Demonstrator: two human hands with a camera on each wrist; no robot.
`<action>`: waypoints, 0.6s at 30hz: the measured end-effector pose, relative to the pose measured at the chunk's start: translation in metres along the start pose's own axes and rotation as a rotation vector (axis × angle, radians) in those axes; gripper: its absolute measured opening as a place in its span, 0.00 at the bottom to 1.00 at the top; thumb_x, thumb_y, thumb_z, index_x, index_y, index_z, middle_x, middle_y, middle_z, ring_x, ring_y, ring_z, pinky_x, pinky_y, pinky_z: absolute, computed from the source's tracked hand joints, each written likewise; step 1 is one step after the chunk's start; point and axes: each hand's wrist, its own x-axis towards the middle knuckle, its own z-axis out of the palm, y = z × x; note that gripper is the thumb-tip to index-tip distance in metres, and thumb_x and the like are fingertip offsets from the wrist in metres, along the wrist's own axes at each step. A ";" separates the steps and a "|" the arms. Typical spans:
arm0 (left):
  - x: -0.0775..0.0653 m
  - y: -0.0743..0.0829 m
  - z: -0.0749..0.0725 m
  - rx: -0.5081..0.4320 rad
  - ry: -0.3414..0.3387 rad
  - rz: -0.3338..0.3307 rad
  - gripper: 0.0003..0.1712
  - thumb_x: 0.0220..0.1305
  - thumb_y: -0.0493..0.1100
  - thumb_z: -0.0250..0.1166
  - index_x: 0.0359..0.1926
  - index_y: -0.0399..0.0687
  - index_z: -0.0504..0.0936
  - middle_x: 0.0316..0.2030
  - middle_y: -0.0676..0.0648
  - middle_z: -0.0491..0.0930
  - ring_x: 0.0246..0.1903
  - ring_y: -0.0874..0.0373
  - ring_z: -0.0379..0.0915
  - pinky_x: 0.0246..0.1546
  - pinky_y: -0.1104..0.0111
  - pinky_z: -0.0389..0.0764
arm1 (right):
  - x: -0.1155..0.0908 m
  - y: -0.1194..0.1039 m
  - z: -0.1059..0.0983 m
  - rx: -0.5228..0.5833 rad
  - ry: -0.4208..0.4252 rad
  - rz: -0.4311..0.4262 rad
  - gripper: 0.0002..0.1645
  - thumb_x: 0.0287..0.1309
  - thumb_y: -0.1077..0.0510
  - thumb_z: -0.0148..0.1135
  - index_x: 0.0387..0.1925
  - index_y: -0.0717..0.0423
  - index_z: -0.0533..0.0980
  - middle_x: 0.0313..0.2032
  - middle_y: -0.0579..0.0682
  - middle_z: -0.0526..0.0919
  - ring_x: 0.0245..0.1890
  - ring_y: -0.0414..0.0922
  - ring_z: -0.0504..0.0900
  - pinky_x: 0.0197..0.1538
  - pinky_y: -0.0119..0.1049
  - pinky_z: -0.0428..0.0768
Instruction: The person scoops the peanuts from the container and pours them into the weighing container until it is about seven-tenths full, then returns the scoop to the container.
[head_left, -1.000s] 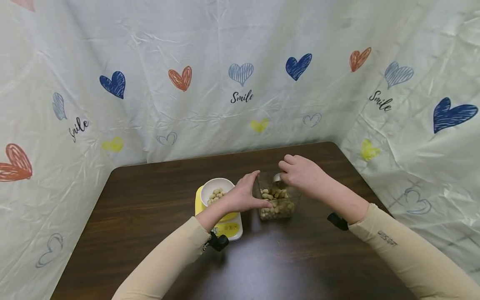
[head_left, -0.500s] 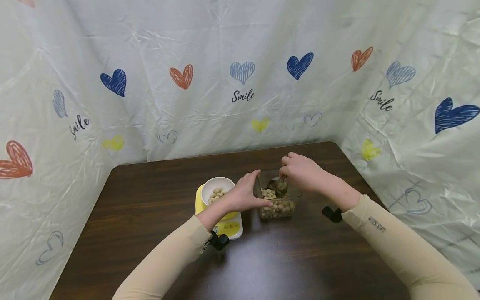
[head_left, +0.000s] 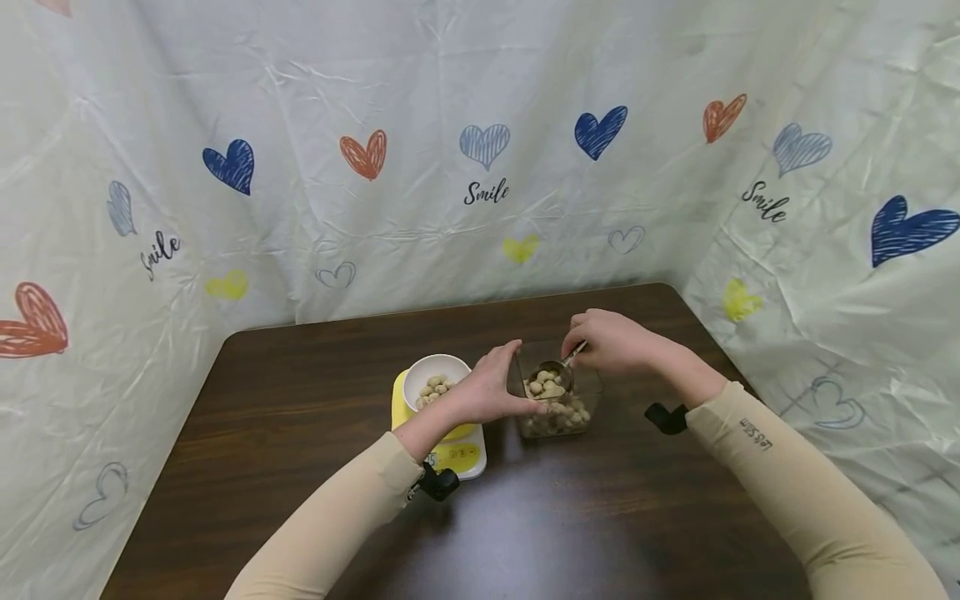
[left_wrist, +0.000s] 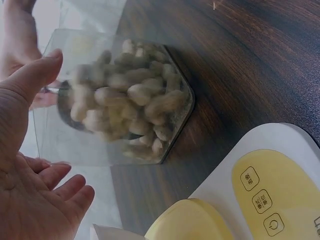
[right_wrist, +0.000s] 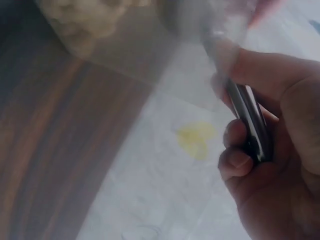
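Note:
A clear box part-filled with unshelled peanuts stands on the table. My left hand spans its left end, thumb along the front wall and fingers toward the back corner. My right hand grips the handle of a metal scoop from above. In the head view the scoop's round bowl is tilted inside the box with peanuts in it. The right wrist view shows the fingers wrapped about the handle; the scoop's bowl is blurred there.
Left of the box, a white bowl with some peanuts sits on a yellow and white kitchen scale, partly hidden by my left hand and wrist. The dark wooden table meets a white curtain behind it.
The scoop has dipped into the peanuts and turned over, its bowl now facing up with peanuts in it. The left hand, box and scale have stayed in place.

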 end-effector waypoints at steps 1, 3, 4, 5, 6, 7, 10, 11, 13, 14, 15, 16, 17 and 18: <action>0.000 0.000 0.000 0.000 0.000 0.000 0.66 0.55 0.66 0.75 0.82 0.48 0.46 0.77 0.42 0.55 0.75 0.45 0.51 0.69 0.50 0.63 | 0.000 0.001 -0.003 0.024 -0.001 0.005 0.06 0.61 0.59 0.72 0.40 0.45 0.87 0.36 0.39 0.78 0.41 0.43 0.77 0.46 0.44 0.77; 0.000 0.000 0.001 0.001 0.004 0.000 0.67 0.55 0.66 0.76 0.82 0.47 0.47 0.77 0.42 0.56 0.75 0.46 0.52 0.69 0.51 0.63 | 0.000 0.004 -0.008 0.069 -0.017 0.034 0.06 0.61 0.57 0.72 0.40 0.43 0.87 0.38 0.39 0.79 0.42 0.42 0.78 0.46 0.44 0.78; 0.001 0.000 0.001 0.005 0.006 0.000 0.67 0.55 0.66 0.76 0.82 0.48 0.47 0.77 0.42 0.56 0.75 0.46 0.52 0.69 0.51 0.63 | 0.000 0.005 -0.010 0.092 -0.026 0.048 0.06 0.61 0.57 0.72 0.40 0.43 0.87 0.38 0.39 0.79 0.42 0.41 0.79 0.47 0.44 0.78; 0.001 0.000 0.001 0.007 0.007 0.001 0.67 0.55 0.66 0.76 0.82 0.48 0.47 0.77 0.42 0.56 0.75 0.46 0.52 0.70 0.51 0.63 | 0.000 0.006 -0.013 0.122 -0.034 0.068 0.06 0.61 0.56 0.72 0.40 0.42 0.87 0.39 0.40 0.80 0.42 0.41 0.79 0.47 0.44 0.79; 0.001 -0.001 0.001 0.010 0.009 0.002 0.67 0.55 0.66 0.76 0.82 0.47 0.47 0.76 0.42 0.56 0.75 0.46 0.52 0.70 0.52 0.63 | -0.001 0.008 -0.015 0.150 -0.043 0.086 0.06 0.62 0.55 0.71 0.41 0.41 0.87 0.40 0.40 0.80 0.43 0.41 0.80 0.47 0.44 0.79; 0.001 0.000 0.001 0.011 0.009 0.003 0.67 0.55 0.65 0.76 0.82 0.47 0.47 0.76 0.42 0.57 0.75 0.46 0.52 0.70 0.52 0.63 | -0.001 0.009 -0.016 0.175 -0.053 0.105 0.06 0.63 0.54 0.71 0.41 0.41 0.86 0.41 0.40 0.80 0.43 0.41 0.80 0.47 0.45 0.79; 0.002 -0.001 0.001 0.015 0.008 0.006 0.67 0.54 0.66 0.76 0.82 0.46 0.47 0.76 0.41 0.56 0.75 0.46 0.53 0.70 0.52 0.63 | -0.001 0.015 -0.019 0.236 -0.077 0.143 0.05 0.64 0.53 0.70 0.42 0.40 0.86 0.43 0.41 0.80 0.45 0.41 0.80 0.49 0.45 0.79; 0.002 -0.001 0.001 0.015 0.007 0.006 0.68 0.54 0.66 0.76 0.82 0.46 0.47 0.77 0.41 0.56 0.75 0.46 0.53 0.70 0.52 0.63 | -0.002 0.016 -0.019 0.249 -0.083 0.147 0.06 0.65 0.52 0.70 0.42 0.40 0.86 0.44 0.41 0.80 0.46 0.42 0.80 0.49 0.46 0.79; 0.002 -0.001 0.001 0.013 0.005 0.005 0.68 0.54 0.67 0.76 0.82 0.46 0.47 0.77 0.41 0.56 0.75 0.46 0.52 0.70 0.53 0.63 | -0.001 0.019 -0.020 0.265 -0.091 0.136 0.06 0.66 0.51 0.69 0.43 0.41 0.86 0.45 0.41 0.80 0.46 0.42 0.79 0.49 0.46 0.78; 0.002 -0.001 0.002 0.013 0.005 0.004 0.68 0.54 0.67 0.76 0.82 0.46 0.46 0.77 0.41 0.56 0.75 0.46 0.52 0.70 0.53 0.63 | -0.001 0.020 -0.020 0.273 -0.093 0.131 0.06 0.66 0.51 0.69 0.43 0.41 0.86 0.45 0.41 0.80 0.46 0.42 0.80 0.50 0.45 0.78; 0.002 -0.001 0.002 0.013 0.003 0.004 0.68 0.54 0.67 0.76 0.82 0.46 0.46 0.77 0.41 0.56 0.75 0.46 0.52 0.70 0.53 0.62 | 0.000 0.022 -0.021 0.284 -0.093 0.124 0.06 0.66 0.51 0.69 0.43 0.41 0.86 0.45 0.42 0.81 0.46 0.42 0.80 0.50 0.45 0.78; 0.002 -0.001 0.002 0.011 0.004 0.004 0.68 0.54 0.66 0.76 0.82 0.46 0.46 0.77 0.41 0.56 0.75 0.46 0.52 0.70 0.53 0.62 | 0.000 0.023 -0.022 0.292 -0.092 0.121 0.06 0.66 0.52 0.69 0.43 0.42 0.86 0.45 0.42 0.81 0.46 0.42 0.79 0.50 0.45 0.78; 0.002 -0.001 0.002 0.011 0.004 0.003 0.68 0.54 0.66 0.76 0.82 0.46 0.46 0.77 0.41 0.56 0.75 0.46 0.52 0.70 0.53 0.62 | 0.000 0.024 -0.022 0.303 -0.091 0.117 0.06 0.65 0.52 0.70 0.43 0.42 0.87 0.45 0.42 0.81 0.46 0.42 0.79 0.50 0.45 0.78; 0.002 -0.002 0.002 0.012 0.005 0.002 0.68 0.54 0.66 0.76 0.82 0.46 0.46 0.77 0.41 0.55 0.75 0.46 0.52 0.70 0.53 0.62 | 0.001 0.025 -0.023 0.314 -0.090 0.118 0.06 0.65 0.53 0.70 0.43 0.43 0.87 0.45 0.43 0.81 0.46 0.42 0.79 0.50 0.45 0.78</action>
